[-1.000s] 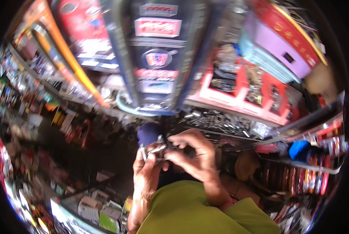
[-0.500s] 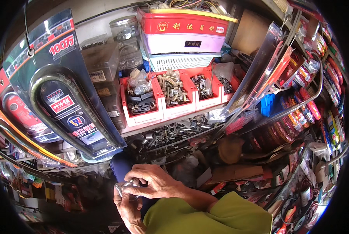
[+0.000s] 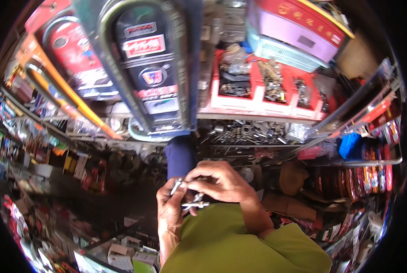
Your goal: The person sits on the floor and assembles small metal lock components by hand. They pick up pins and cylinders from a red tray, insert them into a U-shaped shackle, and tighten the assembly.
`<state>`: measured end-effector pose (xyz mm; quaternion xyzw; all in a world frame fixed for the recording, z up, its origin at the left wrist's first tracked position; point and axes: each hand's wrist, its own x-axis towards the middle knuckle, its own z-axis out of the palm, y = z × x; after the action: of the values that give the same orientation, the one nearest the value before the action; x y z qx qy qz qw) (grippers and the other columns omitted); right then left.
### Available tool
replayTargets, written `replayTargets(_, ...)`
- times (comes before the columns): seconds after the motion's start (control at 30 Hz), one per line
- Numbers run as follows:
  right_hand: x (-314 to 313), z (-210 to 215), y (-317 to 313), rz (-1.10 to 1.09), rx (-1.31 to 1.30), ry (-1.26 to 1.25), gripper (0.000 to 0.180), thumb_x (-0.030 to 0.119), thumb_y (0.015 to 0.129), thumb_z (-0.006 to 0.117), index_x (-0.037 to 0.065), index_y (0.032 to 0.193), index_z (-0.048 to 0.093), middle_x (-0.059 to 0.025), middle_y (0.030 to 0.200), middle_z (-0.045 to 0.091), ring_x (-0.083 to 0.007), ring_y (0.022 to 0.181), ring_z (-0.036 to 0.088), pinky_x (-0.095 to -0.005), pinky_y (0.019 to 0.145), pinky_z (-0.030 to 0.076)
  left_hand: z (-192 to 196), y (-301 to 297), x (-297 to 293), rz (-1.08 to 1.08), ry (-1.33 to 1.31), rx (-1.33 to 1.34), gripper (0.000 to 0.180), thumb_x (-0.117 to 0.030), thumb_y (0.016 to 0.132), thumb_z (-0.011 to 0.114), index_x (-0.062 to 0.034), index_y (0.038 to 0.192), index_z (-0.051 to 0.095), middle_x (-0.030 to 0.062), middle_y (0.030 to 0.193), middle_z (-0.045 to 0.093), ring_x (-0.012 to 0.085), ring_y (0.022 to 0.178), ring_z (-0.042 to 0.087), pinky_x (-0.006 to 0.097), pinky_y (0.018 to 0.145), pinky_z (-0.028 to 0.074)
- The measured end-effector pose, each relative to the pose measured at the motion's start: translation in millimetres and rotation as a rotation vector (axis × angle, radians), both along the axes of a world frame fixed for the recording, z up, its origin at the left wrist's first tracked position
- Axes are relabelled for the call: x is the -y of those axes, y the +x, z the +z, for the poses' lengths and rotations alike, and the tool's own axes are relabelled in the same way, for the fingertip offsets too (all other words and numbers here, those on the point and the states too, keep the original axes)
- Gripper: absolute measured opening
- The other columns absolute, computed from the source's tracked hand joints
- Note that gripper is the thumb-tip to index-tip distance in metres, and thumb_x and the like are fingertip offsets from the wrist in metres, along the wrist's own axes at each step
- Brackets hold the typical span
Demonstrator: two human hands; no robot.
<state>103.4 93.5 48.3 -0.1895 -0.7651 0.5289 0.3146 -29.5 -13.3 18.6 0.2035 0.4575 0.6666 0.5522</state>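
My left hand is closed around small silver metal parts, low in the middle of the view. A short bolt-like piece stands up between its thumb and fingers. A thin silver rod-like part sticks out sideways below, towards my right. My right hand reaches across from the right with bent fingers. Its thumb and forefinger are pinched together at the upper end of the bolt-like piece. Blur and the fingers hide the exact shape of these parts.
Red bins of bolts and fittings line the shelf ahead, with loose hardware below. Stacked plastic baskets stand behind. A packaged U-shaped lock hangs ahead on the left. A blue-clad leg shows beyond my hands.
The view has swung left, so shelf and hands appear further right. My hands remain together on the silver parts; the rod-like part now shows more plainly below my right fingers.
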Motion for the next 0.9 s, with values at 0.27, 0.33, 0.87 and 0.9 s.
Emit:
replayTargets(0.27,-8.2,-0.5,4.0,-0.133,0.319,-0.108,0.039,0.035,0.091,0.063,-0.001,0.077,0.064,-0.0146,0.054,0.05,-0.0189,0.047,0.048,-0.0345,0.049,0.039,1.1,-0.3,-5.3,0.09,-0.057,-0.135,0.017,-0.018,0.095,0.059,-0.001,0.091,0.061,0.006,0.057,0.058,0.0115,0.041,0.053,0.022,0.035,0.038)
replayTargets(0.33,-8.0,-15.4,1.3,-0.14,0.321,-0.09,0.037,0.035,0.092,0.062,0.0,0.08,0.065,-0.0171,0.055,0.049,-0.0235,0.047,0.049,-0.0358,0.05,0.04,-0.2,1.1,-8.0,0.1,-0.059,-0.155,0.017,-0.018,0.094,0.059,-0.0005,0.091,0.06,0.0064,0.057,0.058,0.0114,0.042,0.053,0.023,0.036,0.041)
replayTargets(0.87,-25.9,-28.6,-1.2,-0.051,0.439,-0.31,0.052,0.043,0.094,0.059,0.003,0.061,0.056,0.0051,0.052,0.046,-0.0031,0.048,0.039,-0.0223,0.046,0.028,-1.2,9.8,4.3,0.054,-0.087,-0.083,0.017,-0.017,0.1,0.05,-0.0011,0.102,0.056,-0.0004,0.07,0.057,0.0041,0.056,0.051,0.019,0.048,0.043)
replayTargets(0.9,-28.4,-27.4,-0.1,-0.028,0.398,-0.307,0.047,0.039,0.093,0.061,0.003,0.064,0.057,0.0056,0.054,0.046,-0.0026,0.05,0.039,-0.0221,0.047,0.027,4.4,6.2,3.8,0.045,-0.104,-0.129,0.017,-0.017,0.1,0.05,-0.0013,0.102,0.056,-0.0006,0.07,0.057,0.0044,0.056,0.05,0.02,0.049,0.043)
